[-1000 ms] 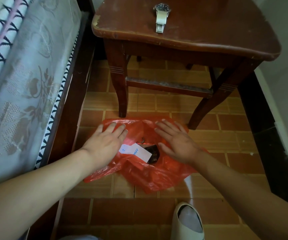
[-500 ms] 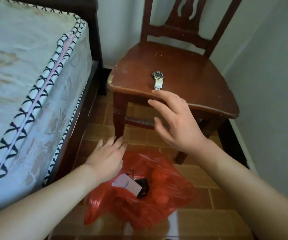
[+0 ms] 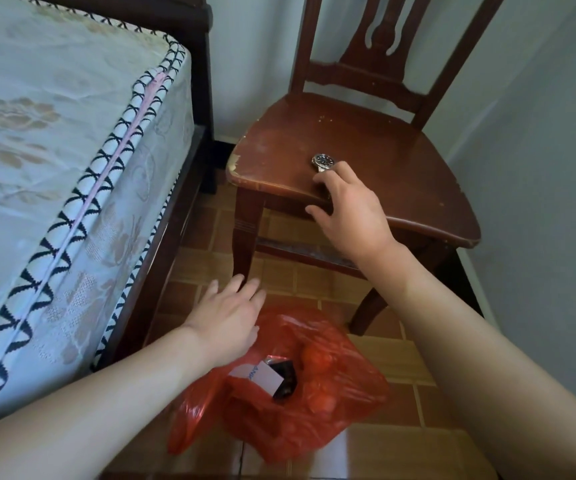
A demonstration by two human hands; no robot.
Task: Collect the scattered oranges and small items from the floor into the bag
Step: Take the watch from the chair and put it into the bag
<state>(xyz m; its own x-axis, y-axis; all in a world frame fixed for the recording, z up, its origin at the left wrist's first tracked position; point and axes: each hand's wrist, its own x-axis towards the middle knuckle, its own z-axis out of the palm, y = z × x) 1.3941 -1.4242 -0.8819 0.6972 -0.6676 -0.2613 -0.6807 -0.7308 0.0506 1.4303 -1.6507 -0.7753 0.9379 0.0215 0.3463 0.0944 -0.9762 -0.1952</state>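
From the head camera, the translucent orange-red plastic bag (image 3: 317,403) lies crumpled on the brown tiled floor (image 3: 397,367), in front of the front legs of the dark brown wooden chair (image 3: 401,188). Round oranges (image 3: 317,358) show through its film on the right side, and a white paper card (image 3: 262,375) lies over a small black item (image 3: 285,379) at its open mouth. The left hand (image 3: 226,323) hovers flat, fingers straight and together, over the bag's upper left edge, holding nothing; whether it touches the plastic cannot be told. The right hand (image 3: 349,211) reaches up to the chair's front edge, fingers curling over the strap of a silver wristwatch with a dark dial (image 3: 323,161) on the seat; whether they have closed on it cannot be told. A floral quilted mattress with black zigzag piping (image 3: 65,174) on a dark frame stands just left of the bag.
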